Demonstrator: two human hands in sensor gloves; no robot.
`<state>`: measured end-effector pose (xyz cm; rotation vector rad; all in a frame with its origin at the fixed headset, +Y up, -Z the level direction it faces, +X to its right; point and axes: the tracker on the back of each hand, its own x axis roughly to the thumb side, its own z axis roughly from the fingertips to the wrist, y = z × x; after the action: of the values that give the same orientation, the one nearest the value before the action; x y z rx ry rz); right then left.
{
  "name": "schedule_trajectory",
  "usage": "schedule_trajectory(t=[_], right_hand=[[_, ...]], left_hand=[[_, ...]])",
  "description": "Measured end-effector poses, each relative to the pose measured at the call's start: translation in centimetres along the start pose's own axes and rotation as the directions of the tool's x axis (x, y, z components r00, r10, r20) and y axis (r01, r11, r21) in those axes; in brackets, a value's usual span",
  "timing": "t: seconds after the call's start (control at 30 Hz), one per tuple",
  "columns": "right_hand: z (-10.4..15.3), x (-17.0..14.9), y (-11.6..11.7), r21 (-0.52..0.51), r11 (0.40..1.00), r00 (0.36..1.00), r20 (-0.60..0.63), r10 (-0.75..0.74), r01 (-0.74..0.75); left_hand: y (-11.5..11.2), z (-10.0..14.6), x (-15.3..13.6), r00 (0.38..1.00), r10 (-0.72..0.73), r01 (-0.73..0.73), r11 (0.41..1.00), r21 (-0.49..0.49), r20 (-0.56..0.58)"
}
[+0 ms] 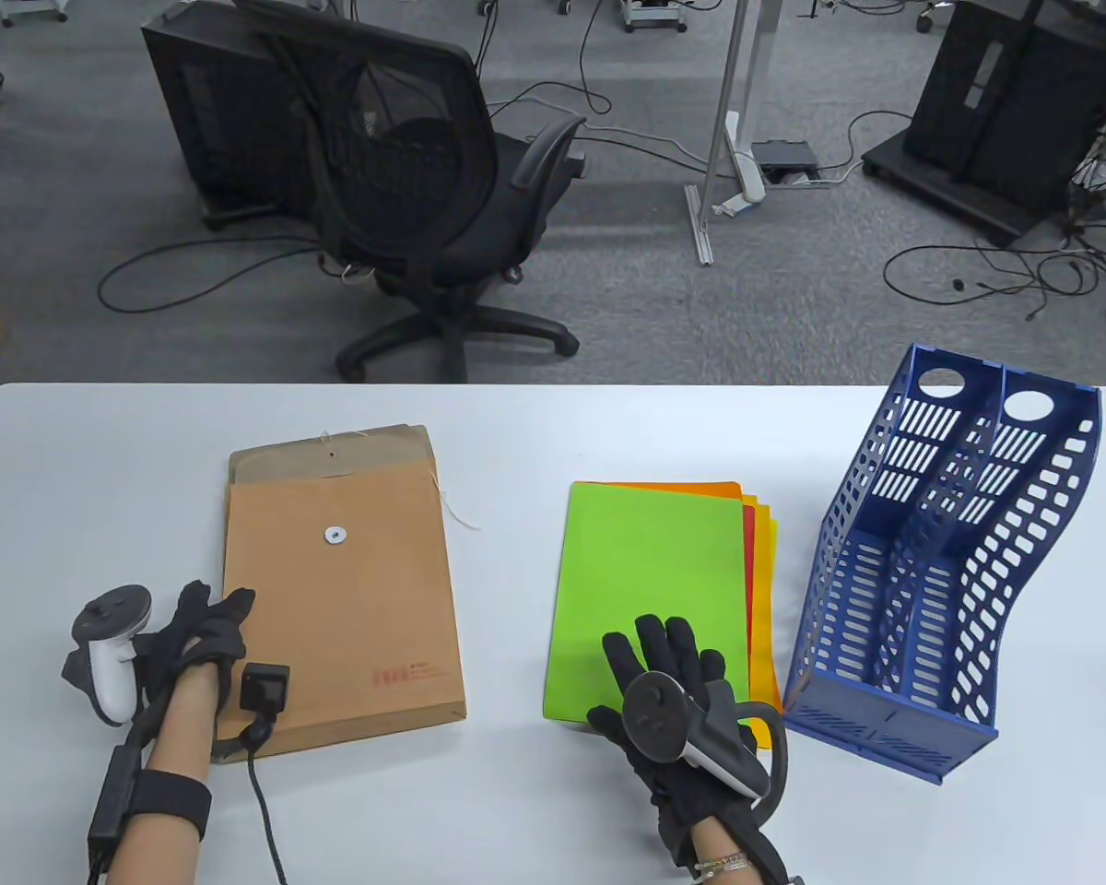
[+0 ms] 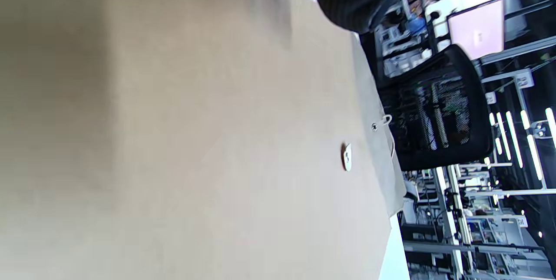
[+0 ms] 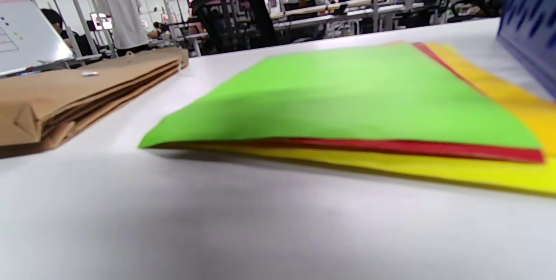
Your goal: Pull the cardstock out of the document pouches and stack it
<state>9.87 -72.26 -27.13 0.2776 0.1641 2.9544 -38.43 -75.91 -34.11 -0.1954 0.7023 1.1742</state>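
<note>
Gloved, my right hand (image 1: 668,687) lies flat, fingers spread, on the green top sheet of the fanned cardstock stack (image 1: 650,599); my left hand (image 1: 194,631) rests at the near-left edge of the brown string-tie paper pouches (image 1: 346,590), grip unclear; I judge extraction largely done, squaring remaining; the blue plastic file rack (image 1: 940,572) crowds the stack's right edge; white table (image 1: 516,442) lies open between.

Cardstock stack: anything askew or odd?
Slightly. The cardstock stack is fanned: orange, red and yellow sheets stick out past the green top sheet's right edge. The right hand rests on its near end. Nothing looks damaged.
</note>
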Motion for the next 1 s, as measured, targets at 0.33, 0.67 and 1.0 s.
schedule_trajectory(t=[0.33, 0.67, 1.0], right_hand=[[-0.3, 1.7, 1.1, 0.061, 0.996, 0.997, 0.043, 0.059, -0.062], [-0.1, 2.8, 1.3, 0.064, 0.994, 0.993, 0.086, 0.077, -0.083], [-0.4, 3.3, 2.1, 0.111, 0.987, 0.990, 0.099, 0.102, -0.113]], left_hand=[[-6.1, 9.1, 4.1, 0.622, -0.604, 0.467, 0.797, 0.383, 0.499], [-14.5, 18.3, 3.4, 0.454, -0.509, 0.686, 0.723, 0.078, 0.732], [-18.1, 15.3, -0.1, 0.470, -0.587, 0.803, 0.595, -0.042, 0.659]])
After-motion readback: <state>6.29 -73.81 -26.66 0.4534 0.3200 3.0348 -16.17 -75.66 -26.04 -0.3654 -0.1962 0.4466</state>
